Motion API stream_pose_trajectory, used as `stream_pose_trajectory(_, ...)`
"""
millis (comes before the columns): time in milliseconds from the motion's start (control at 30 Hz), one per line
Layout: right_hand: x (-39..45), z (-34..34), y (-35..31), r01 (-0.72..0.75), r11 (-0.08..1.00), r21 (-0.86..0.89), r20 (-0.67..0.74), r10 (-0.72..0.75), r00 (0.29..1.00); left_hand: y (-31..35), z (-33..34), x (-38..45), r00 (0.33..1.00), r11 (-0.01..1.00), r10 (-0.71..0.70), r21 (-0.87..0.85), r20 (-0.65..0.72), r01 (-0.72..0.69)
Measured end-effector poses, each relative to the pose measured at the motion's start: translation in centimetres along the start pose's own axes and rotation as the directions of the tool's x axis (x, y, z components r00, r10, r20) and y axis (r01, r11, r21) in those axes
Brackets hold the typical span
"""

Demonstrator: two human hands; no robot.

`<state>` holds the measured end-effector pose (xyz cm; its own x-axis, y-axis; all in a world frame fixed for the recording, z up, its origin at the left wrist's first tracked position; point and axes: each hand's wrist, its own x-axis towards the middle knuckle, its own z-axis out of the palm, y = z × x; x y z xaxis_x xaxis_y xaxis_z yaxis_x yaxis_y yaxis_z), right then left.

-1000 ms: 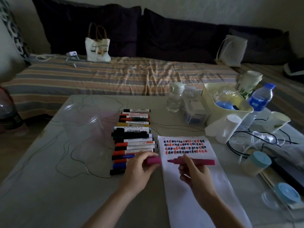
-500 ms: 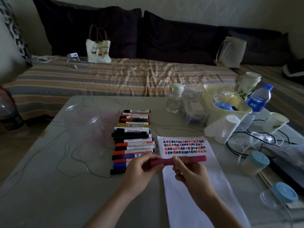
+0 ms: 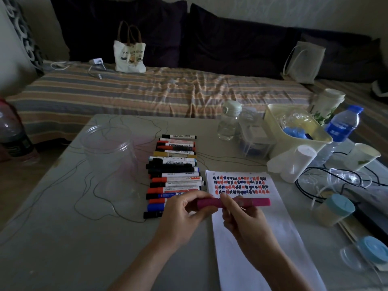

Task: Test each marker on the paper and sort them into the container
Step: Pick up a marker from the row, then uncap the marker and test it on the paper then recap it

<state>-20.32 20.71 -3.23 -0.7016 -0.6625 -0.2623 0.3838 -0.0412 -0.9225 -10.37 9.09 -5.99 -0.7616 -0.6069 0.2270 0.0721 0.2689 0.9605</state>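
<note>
A pink marker (image 3: 255,202) lies level above the near part of the white paper (image 3: 247,248), its cap on. My left hand (image 3: 182,215) grips the cap end and my right hand (image 3: 241,219) pinches the barrel just right of it. The paper's top carries rows of red, blue and black test marks (image 3: 241,185). A row of several markers (image 3: 174,175) lies on the table left of the paper. A clear plastic container (image 3: 109,148) stands empty further left.
A yellow bin (image 3: 298,131), water bottles (image 3: 228,120), paper cups (image 3: 361,156), blue-lidded jars (image 3: 333,208) and black cables (image 3: 327,179) crowd the table's right side. Thin wire (image 3: 88,194) loops around the clear container. A striped bed lies beyond the table.
One second ago the cap was off in my left hand and the marker in my right. The two were brought together, and the marker now is capped between both hands.
</note>
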Motion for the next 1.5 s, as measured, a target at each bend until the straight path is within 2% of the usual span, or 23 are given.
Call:
stream_pose_trajectory(100, 0.2, 0.3, -0.5, -0.039, 0.999, 0.035, -0.006, 0.039, 0.999, 0.5, -0.1, 0.4, 0.999, 0.999, 0.038, 0.001, -0.014, -0.038)
stream_pose_trajectory(267, 0.1, -0.1, -0.7, -0.11, 0.994, -0.009, 0.023, 0.11, 0.994, -0.1, -0.9, 0.9, 0.995, 0.997, 0.038, 0.06, 0.096, -0.044)
stream_pose_trajectory(333, 0.1, -1.1, -1.2, -0.186, 0.982, 0.03, 0.036, 0.185, 0.982, -0.5, -1.7, 0.9, 0.998, 0.999, 0.019, 0.027, 0.064, -0.021)
stream_pose_trajectory(400, 0.5, -2.4, -2.1, -0.195, 0.979, 0.054, 0.051, 0.192, 0.98, -0.9, -2.5, 1.2, 0.999, 0.998, 0.041, 0.05, 0.017, -0.042)
stream_pose_trajectory(433, 0.8, -3.0, -2.6, -0.155, 0.987, -0.049, 0.066, 0.158, 0.985, -1.0, -2.8, 1.5, 0.998, 0.996, 0.054, 0.072, 0.015, -0.055)
stream_pose_trajectory(467, 1.1, -3.5, -3.1, -0.084, 0.963, -0.254, 0.108, 0.115, 0.988, -1.0, -3.0, 1.7, 0.998, 0.993, 0.064, 0.096, 0.019, -0.065)
stream_pose_trajectory(500, 1.5, -3.6, -3.5, 0.025, 0.861, -0.508, 0.177, 0.076, 0.981, -0.9, -3.2, 2.0, 0.997, 0.991, 0.071, 0.115, 0.027, -0.074)
stream_pose_trajectory(533, 1.9, -3.4, -3.9, 0.15, 0.683, -0.715, 0.255, 0.056, 0.965, -0.7, -3.3, 2.2, 0.996, 0.987, 0.079, 0.139, 0.037, -0.083)
stream_pose_trajectory(567, 2.6, -3.1, -4.2, 0.261, 0.496, -0.828, 0.33, 0.053, 0.943, -0.5, -3.3, 2.5, 0.994, 0.979, 0.093, 0.179, 0.049, -0.1)
stream_pose_trajectory(600, 3.5, -2.9, -4.3, 0.338, 0.359, -0.87, 0.381, 0.054, 0.923, -0.4, -3.3, 2.8, 0.992, 0.963, 0.115, 0.241, 0.052, -0.124)
stream_pose_trajectory(667, 5.5, -2.9, -4.4, 0.391, 0.236, -0.89, 0.389, -0.056, 0.92, -0.8, -3.5, 3.1, 0.994, 0.917, 0.103, 0.385, 0.019, -0.102)
stream_pose_trajectory(733, 8.2, -3.9, -4.7, 0.345, 0.205, -0.916, 0.272, -0.316, 0.909, -1.5, -4.4, 3.4, 0.999, 0.856, 0.052, 0.514, 0.012, -0.051)
stream_pose_trajectory(800, 11.1, -5.1, -4.9, 0.249, 0.227, -0.942, 0.119, -0.468, 0.876, -2.0, -5.3, 3.4, 0.995, 0.74, 0.001, 0.669, 0.101, -0.068)
stream_pose_trajectory(867, 14.0, -6.0, -4.5, 0.133, 0.23, -0.964, 0.013, -0.46, 0.888, -2.4, -6.0, 3.1, 0.979, 0.648, -0.055, 0.753, 0.198, -0.116)
stream_pose_trajectory(967, 17.7, -6.1, -2.8, 0.015, 0.139, -0.99, -0.043, -0.411, 0.911, -3.3, -6.7, 2.9, 0.962, 0.616, -0.04, 0.765, 0.269, -0.188)
stream_pose_trajectory(1100, 20.6, -4.4, -1.6, 0.026, 0.105, -0.994, -0.024, -0.446, 0.895, -3.7, -7.0, 2.9, 0.942, 0.584, 0.036, 0.758, 0.333, -0.29)
stream_pose_trajectory(1200, 21.3, -3.6, -1.7, 0.043, 0.089, -0.995, -0.011, -0.532, 0.847, -3.9, -7.4, 2.7, 0.916, 0.552, 0.09, 0.746, 0.391, -0.373)
stream_pose_trajectory(1267, 20.5, -3.2, -1.8, 0.133, 0.051, -0.99, 0.078, -0.589, 0.804, -4.2, -7.3, 2.4, 0.903, 0.53, 0.125, 0.742, 0.411, -0.411)
stream_pose_trajectory(1367, 17.6, -2.3, -0.8, 0.415, -0.01, -0.91, 0.332, -0.62, 0.711, -4.6, -6.7, 1.5, 0.91, 0.536, 0.158, 0.74, 0.384, -0.405)
stream_pose_trajectory(1500, 10.5, -1.3, 1.6, 0.694, 0.041, -0.719, 0.544, -0.587, 0.599, -4.4, -5.8, 0.6, 0.937, 0.541, 0.126, 0.769, 0.326, -0.34)
